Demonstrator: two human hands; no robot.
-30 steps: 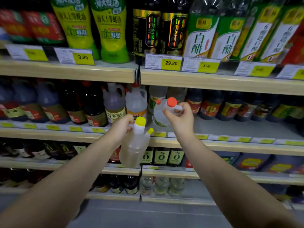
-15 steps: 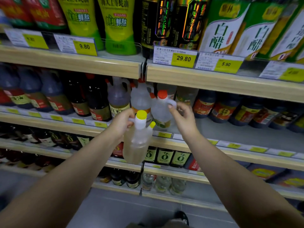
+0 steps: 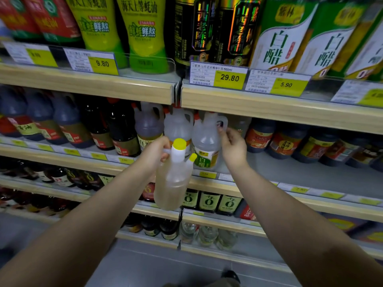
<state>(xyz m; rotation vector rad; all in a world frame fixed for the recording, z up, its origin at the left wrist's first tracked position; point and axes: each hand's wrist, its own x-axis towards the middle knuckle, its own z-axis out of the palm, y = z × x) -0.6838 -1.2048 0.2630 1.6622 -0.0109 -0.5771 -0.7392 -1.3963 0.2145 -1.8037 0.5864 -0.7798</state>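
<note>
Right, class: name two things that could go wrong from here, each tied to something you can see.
First, the left hand holds the yellow-capped jug by its handle alone, hanging tilted in mid-air above the floor; a slip could drop it. Second, the right hand pinches the handle of the green-labelled jug with fingertips only, and it stands close beside a neighbouring jug near the front of the shelf; a tug might topple either.

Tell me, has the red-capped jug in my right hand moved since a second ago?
Yes: the red-capped jug went inward, onto the middle shelf, beside another clear jug.
</note>
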